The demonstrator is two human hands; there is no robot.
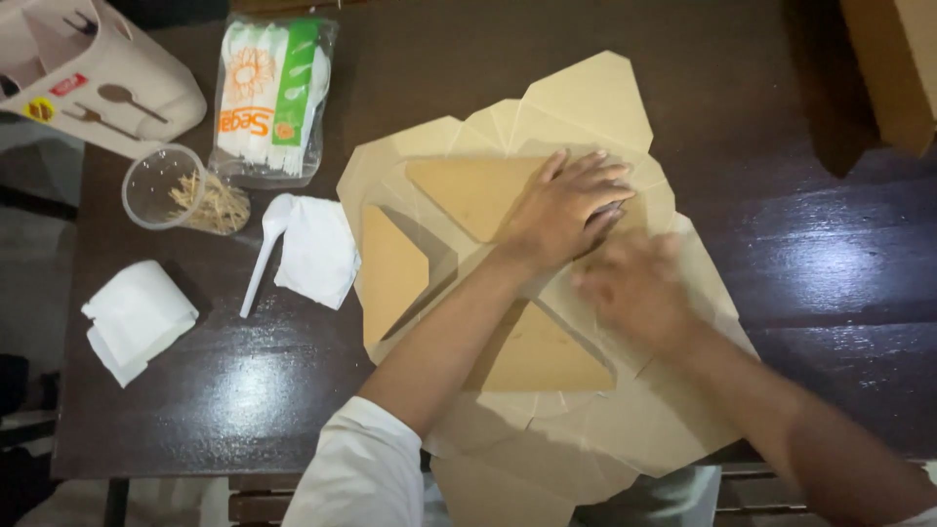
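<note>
- Left hand [566, 207]: fingers spread flat, palm pressed on the far flap of the flattened kraft paper takeout box [586, 420], gripping nothing.
- Right hand [634, 288]: blurred; lies on the box just near and right of the left hand. Whether its fingers are spread or curled cannot be told.
- Flattened kraft paper takeout box: lies unfolded at the middle of the dark wooden table [244, 390], flaps splayed to all sides, brown inner panels showing; its near edge overhangs the table.
- White plastic spoon [265, 251]: left of the box, lying beside a folded white napkin [317, 252].
- Clear plastic cup of toothpicks [181, 190]: farther left, tipped on its side.
- Bag of white plastic cutlery [271, 98]: at the far edge, beyond the cup.
- Beige cutlery holder [93, 73]: far-left corner.
- Stack of white napkins [137, 317]: left side, well apart from the box.
</note>
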